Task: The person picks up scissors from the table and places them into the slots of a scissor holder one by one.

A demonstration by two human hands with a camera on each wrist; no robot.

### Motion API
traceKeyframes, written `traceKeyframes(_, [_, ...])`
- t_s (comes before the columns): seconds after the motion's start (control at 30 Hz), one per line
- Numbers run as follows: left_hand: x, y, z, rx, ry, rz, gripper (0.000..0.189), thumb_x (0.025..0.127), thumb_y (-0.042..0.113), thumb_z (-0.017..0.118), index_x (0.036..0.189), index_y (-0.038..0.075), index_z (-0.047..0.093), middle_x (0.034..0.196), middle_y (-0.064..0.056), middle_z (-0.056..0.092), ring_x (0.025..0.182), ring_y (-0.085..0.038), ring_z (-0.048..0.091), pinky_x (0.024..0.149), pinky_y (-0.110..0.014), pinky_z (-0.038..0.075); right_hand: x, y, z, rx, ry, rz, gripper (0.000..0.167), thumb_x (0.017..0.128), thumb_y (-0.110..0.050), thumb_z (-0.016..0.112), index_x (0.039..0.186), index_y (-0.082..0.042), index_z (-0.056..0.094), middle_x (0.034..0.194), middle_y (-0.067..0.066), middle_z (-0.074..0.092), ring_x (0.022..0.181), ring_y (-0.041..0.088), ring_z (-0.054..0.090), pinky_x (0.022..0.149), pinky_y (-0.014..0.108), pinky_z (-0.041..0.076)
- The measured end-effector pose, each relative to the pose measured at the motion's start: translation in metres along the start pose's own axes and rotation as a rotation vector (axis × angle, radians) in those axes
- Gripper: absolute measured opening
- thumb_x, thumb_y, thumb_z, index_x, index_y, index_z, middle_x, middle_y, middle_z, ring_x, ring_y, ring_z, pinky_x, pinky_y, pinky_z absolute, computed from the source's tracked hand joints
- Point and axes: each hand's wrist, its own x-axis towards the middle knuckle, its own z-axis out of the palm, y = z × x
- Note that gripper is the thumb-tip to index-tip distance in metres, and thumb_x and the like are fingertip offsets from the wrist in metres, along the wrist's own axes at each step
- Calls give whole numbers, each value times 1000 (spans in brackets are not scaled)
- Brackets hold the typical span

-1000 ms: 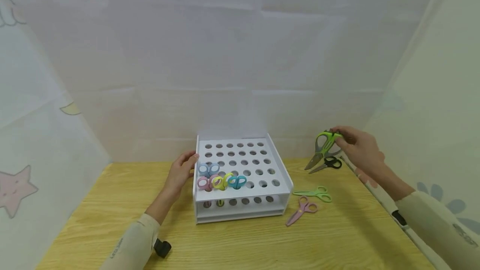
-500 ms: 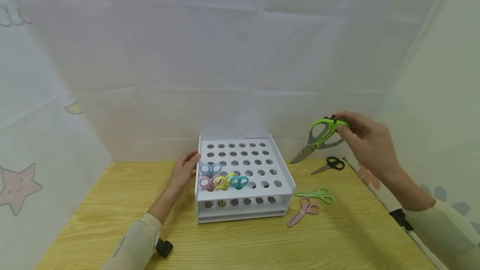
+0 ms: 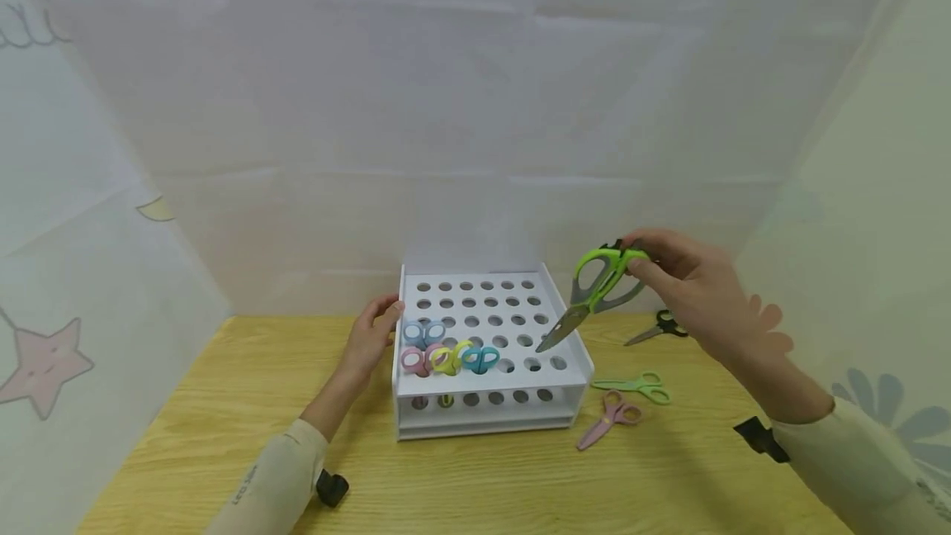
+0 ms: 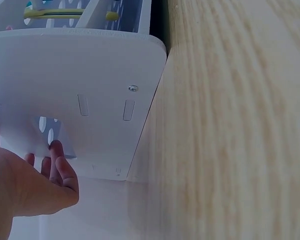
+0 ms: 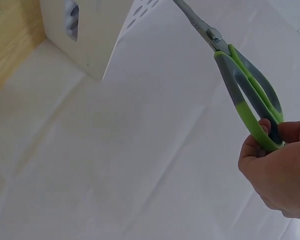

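My right hand (image 3: 691,287) pinches green-and-grey scissors (image 3: 594,279) by the handles. Their blades point down and left, overlapping the front right holes of the white rack (image 3: 483,386) in the head view. The right wrist view shows thumb and fingers at one handle loop of these scissors (image 5: 250,95). My left hand (image 3: 371,337) holds the rack's left side, its fingers at the cut-out slot in the left wrist view. Blue scissors (image 3: 424,333), pink scissors (image 3: 416,362), yellow scissors (image 3: 451,359) and teal scissors (image 3: 480,359) stand in the rack's front left holes, handles up.
Right of the rack, light green scissors (image 3: 642,386) and pink-handled scissors (image 3: 611,419) lie on the wooden table (image 3: 475,485). Black-handled scissors (image 3: 661,325) lie farther back, partly behind my right hand. A pale cloth wall (image 3: 475,106) rises behind the table.
My right hand has lifted the green-and-grey scissors from near the black-handled scissors and carried them left to the rack. My left hand has stayed at the rack's side.
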Motion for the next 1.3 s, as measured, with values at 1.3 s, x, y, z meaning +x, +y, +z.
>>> traceKeyframes(1.3, [-7, 11, 3, -19, 1, 26, 49, 107, 31, 56, 145, 1, 49, 138, -16, 48, 108, -28, 56, 93, -36, 50, 5, 32, 88, 108, -308, -117, 26, 100, -3, 65, 126, -7, 70, 121, 4, 69, 96, 27, 68, 75, 27, 55])
